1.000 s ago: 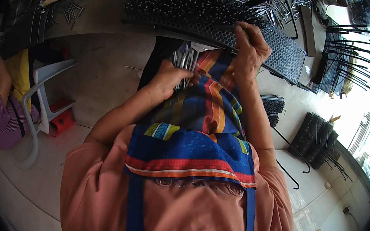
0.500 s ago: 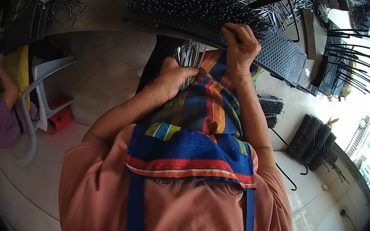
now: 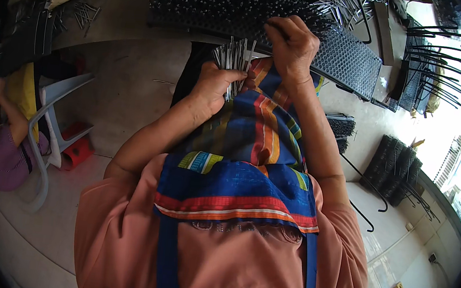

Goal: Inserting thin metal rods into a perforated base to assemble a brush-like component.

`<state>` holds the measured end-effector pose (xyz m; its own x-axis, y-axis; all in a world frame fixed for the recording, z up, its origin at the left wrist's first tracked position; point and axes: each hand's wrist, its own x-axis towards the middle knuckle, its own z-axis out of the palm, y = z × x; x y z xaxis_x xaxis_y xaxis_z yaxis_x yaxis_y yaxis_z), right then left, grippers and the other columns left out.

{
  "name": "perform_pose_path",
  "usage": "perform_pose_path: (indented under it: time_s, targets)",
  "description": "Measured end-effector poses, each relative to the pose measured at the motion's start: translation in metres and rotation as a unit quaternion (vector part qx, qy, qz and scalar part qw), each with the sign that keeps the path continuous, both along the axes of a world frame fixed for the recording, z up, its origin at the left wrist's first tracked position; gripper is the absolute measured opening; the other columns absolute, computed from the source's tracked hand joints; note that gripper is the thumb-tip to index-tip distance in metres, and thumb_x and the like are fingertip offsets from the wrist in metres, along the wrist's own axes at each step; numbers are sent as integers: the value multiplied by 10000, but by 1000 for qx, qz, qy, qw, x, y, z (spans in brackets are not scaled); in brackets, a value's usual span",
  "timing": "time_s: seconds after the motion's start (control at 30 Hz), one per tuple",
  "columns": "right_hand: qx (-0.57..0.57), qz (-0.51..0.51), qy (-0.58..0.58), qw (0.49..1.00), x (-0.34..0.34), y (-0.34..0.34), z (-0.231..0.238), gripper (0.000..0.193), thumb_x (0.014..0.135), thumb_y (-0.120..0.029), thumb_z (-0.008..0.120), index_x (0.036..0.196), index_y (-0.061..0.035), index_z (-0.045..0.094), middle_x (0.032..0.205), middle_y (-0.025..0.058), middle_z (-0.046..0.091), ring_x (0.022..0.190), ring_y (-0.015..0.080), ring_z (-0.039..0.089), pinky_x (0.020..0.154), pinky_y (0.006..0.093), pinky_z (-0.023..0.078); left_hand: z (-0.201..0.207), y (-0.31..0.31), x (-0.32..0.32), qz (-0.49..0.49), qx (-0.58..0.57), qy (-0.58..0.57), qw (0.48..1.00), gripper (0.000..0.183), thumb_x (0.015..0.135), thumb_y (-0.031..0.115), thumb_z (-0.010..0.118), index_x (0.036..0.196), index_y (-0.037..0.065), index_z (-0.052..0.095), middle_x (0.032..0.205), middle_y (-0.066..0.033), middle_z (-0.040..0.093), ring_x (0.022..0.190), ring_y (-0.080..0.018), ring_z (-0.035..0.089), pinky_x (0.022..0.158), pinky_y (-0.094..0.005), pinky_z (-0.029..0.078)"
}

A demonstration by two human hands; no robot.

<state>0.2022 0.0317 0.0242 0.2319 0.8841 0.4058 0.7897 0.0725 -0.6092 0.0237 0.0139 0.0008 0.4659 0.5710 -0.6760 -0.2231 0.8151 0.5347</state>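
Note:
My left hand (image 3: pixel 212 87) is wrapped round a bundle of thin metal rods (image 3: pixel 232 54), which stick up past the thumb above my lap. Just right of it and a little farther off, my right hand (image 3: pixel 298 49) is closed in a pinch at the near edge of a long black perforated panel (image 3: pixel 346 65). Whatever sits between those fingertips, if anything, is too small to make out. Many dark metal pins (image 3: pixel 217 5) stand upright in the panel's left and middle part, while bare holes show at its right end.
Loose metal rods (image 3: pixel 346 4) lie heaped behind the panel. Black hooked rods (image 3: pixel 446 71) jut out at the right. Dark bristly blocks (image 3: pixel 391 169) stand on the floor at right. A grey chair (image 3: pixel 66 98) and another person in purple (image 3: pixel 7 157) are at left.
My right hand has shifted slightly left and away from me along the panel's edge. The left hand still grips the rods, whose tops have spread a little. The whole view has shifted slightly.

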Motion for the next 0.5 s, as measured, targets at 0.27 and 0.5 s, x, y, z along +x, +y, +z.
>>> perform_pose_path:
  time_s: [0.27,0.5]
  targets:
    - [-28,2,12,1000,3,-3,-2,136,727,-34,753,858,-35,719,762,77,660,633,173,651,589,258,500,5,1,1,-5,-18,-12,1000,206,811,-77,574,997,-68,662,872,-171,717,750,-250,714,646,-325,559]
    - [65,-14,32,997,3,-1,-9,125,777,-62,729,901,-56,723,764,74,656,638,196,656,581,282,497,1,3,2,-11,-5,-5,1000,205,811,-84,578,1001,-88,656,880,-188,711,753,-262,715,652,-337,575]
